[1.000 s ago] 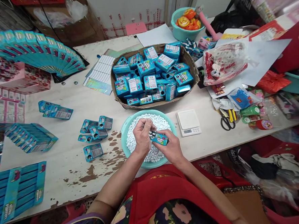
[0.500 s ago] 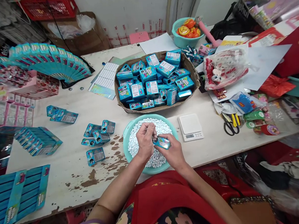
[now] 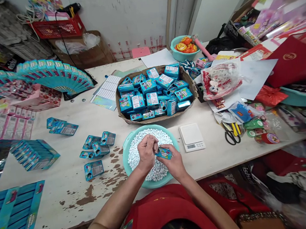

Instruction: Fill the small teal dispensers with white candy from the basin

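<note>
My right hand (image 3: 174, 164) grips a small blue candy box (image 3: 164, 153) by its right end, its printed front facing up. My left hand (image 3: 146, 152) is closed, fingertips pinched together at the left end of that box; what they hold, if anything, is hidden. Both hands are above a mint-green basin (image 3: 125, 161) full of small whitish candies (image 3: 156, 171). Just behind the basin stands a cut-down cardboard carton (image 3: 132, 122) heaped with similar blue boxes (image 3: 148, 86).
A white digital scale (image 3: 191, 134) sits right of the basin. Several loose blue boxes (image 3: 94, 169) lie to the left, near stacked ones (image 3: 36, 154). Farther right are black-handled scissors (image 3: 232, 137) and plastic bags (image 3: 222, 79). A bowl of orange toys (image 3: 185, 53) stands at the back.
The camera view has shifted, so the table appears lower in the picture. My hands stay together at the candy box, with the left fingertips still pinched at its end.
</note>
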The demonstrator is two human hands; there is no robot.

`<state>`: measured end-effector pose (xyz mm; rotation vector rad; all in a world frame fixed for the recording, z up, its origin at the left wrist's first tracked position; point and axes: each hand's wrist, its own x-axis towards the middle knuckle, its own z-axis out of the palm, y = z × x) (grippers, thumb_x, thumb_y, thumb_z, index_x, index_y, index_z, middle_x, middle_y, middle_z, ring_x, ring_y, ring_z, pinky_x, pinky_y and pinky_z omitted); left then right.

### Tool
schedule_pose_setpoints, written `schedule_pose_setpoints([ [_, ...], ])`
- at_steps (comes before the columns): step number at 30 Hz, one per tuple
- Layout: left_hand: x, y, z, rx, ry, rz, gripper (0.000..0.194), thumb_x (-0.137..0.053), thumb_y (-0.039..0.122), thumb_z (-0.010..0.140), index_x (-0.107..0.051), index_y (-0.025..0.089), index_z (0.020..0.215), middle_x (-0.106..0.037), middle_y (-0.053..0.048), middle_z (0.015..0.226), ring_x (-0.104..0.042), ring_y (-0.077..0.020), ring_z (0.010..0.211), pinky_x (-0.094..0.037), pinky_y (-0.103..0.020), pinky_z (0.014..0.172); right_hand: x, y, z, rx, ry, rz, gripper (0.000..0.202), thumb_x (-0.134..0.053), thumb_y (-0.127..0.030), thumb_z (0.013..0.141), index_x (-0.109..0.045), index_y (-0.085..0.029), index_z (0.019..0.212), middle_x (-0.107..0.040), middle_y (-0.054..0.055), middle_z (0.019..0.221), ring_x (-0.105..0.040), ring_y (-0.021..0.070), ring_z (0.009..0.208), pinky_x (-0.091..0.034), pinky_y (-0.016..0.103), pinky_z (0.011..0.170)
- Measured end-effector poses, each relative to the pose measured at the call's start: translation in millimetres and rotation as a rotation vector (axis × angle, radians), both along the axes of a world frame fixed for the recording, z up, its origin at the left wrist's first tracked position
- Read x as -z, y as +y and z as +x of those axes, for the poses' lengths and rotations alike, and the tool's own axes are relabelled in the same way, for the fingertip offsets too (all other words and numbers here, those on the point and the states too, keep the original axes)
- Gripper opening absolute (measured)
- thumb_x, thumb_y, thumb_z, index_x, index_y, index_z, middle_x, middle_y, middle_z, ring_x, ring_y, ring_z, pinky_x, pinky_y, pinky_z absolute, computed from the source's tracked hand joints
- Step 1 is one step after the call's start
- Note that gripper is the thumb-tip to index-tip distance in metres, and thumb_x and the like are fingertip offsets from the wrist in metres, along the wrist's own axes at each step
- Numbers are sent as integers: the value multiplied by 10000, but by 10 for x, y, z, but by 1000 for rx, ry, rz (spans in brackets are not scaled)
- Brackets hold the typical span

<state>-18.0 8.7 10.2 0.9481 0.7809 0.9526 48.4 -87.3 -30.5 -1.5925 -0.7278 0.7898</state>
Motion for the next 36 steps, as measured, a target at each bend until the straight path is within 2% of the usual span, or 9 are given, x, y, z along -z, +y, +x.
schedule_pose_setpoints([
  [4,238,216,-154,-76,182,19,413,-462,543,846,-542,179,670,-428,28,498,-416,-90,439,-335,-208,426,6,-120,169,-5,117,-8,410,-798,-336,615,-654,-212,978,-669,42,997,-646,233,898,-517,368,823],
  [9,610,602,-274,356,909,620,305,-562,481,789,-676,227,913,-655,-82,1007,-564,-269,1002,-440,-431,886,50,-315,593,139,-26,0,393,-801,-354,614,-672,-225,962,-647,44,1016,-613,234,965,-487,372,876],
  [13,515,1177,267,341,1130,1073,407,-470,340,871,-530,227,1256,-529,-103,1296,-436,-272,1216,-359,-427,1001,173,-387,1065,312,-75,-69,434,-782,-387,619,-645,-215,993,-657,41,972,-620,219,888,-500,373,827],
  [17,372,1865,1043,472,1437,1283,715,-592,273,783,-298,204,1432,-226,-154,1508,-197,-354,1366,-314,-499,1010,483,-322,1503,427,-153,-109,421,-761,-381,611,-625,-194,962,-642,47,929,-612,218,860,-501,384,811],
  [23,325,2300,1430,658,1585,1333,774,-698,373,655,-422,199,1357,-365,-205,1364,-314,-418,1252,-298,-565,963,829,-297,1792,389,-310,-112,411,-692,-393,685,-583,-190,1025,-591,93,1073,-569,258,1030,-465,459,910],
  [26,180,2117,1242,439,1456,1200,710,-714,431,614,-511,218,1260,-400,-173,1293,-316,-413,1239,-292,-560,972,641,-409,1603,447,-557,-99,567,-695,-390,726,-486,-195,1217,-444,145,1321,-383,302,1274,-348,536,1035],
  [29,56,1549,874,226,1118,840,690,-670,523,643,-484,249,1247,-456,-118,1207,-427,-338,1155,-387,-491,921,332,-416,1127,406,-699,16,629,-683,-362,773,-390,-228,1314,-415,141,1358,-367,290,1300,-332,535,1060],
  [33,158,441,289,413,652,306,592,-597,566,708,-480,240,1188,-544,-74,1106,-531,-263,1028,-459,-405,853,146,-188,416,104,-626,177,822,-732,-386,710,-288,-219,1382,-391,151,1399,-378,310,1304,-381,514,1046],
  [36,389,-30,-52,580,493,124,529,-381,586,843,-443,258,1253,-545,-92,1188,-535,-255,1072,-467,-385,861,182,-109,195,93,-347,148,590,-641,-316,784,-394,-243,1315,-537,106,1274,-517,259,1187,-448,437,999],
])
